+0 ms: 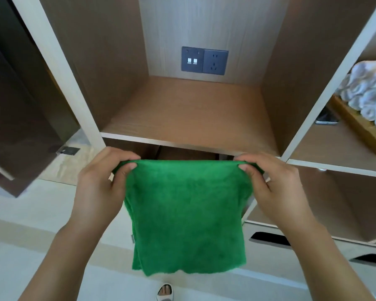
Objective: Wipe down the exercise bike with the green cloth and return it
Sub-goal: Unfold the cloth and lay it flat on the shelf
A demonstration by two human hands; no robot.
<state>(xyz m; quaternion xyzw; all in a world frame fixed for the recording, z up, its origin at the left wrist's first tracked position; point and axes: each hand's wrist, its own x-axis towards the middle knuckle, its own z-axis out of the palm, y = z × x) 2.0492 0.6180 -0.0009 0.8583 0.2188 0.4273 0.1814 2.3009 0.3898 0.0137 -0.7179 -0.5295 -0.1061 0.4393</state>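
L hand (98, 183) & R hand (276, 185) pinch top corners of cloth (187, 218), hanging flat; shelf (182, 114) at 12.

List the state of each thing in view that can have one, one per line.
green cloth: held up by its top corners, hanging folded in front of the shelf
left hand: pinches the cloth's left corner
right hand: pinches the right corner
shelf compartment: open
white towels: rolled, stacked in a wooden tray
dark door: swung open
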